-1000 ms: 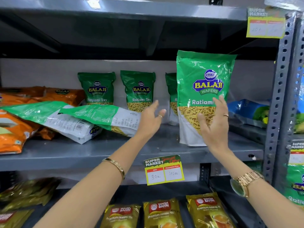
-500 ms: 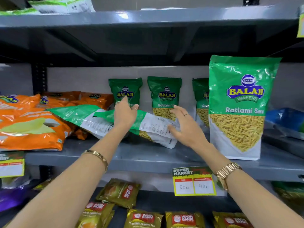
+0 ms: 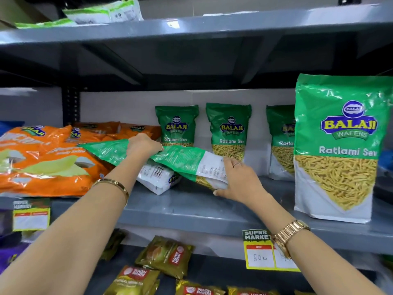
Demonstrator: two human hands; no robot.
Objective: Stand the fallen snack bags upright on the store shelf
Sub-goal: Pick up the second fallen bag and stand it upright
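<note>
Two green and white Balaji Ratlami Sev bags lie fallen on the grey middle shelf (image 3: 191,211). The upper fallen bag (image 3: 187,162) lies across the lower fallen bag (image 3: 155,177). My left hand (image 3: 143,144) grips the upper bag's green top end. My right hand (image 3: 238,179) holds its white bottom end, thumb underneath. A large bag of the same kind (image 3: 340,150) stands upright at the right front. Three more green bags (image 3: 228,130) stand upright at the back wall.
Orange Balaji snack bags (image 3: 46,162) lie piled at the left of the shelf. Price tags (image 3: 261,250) hang from the shelf's front edge. Gold tea packets (image 3: 165,256) lie on the shelf below. The upper shelf (image 3: 191,28) carries more flat bags.
The view has shifted left. Both hands have left the upright bag at the right, reached the upper fallen green bag and closed on its two ends.
</note>
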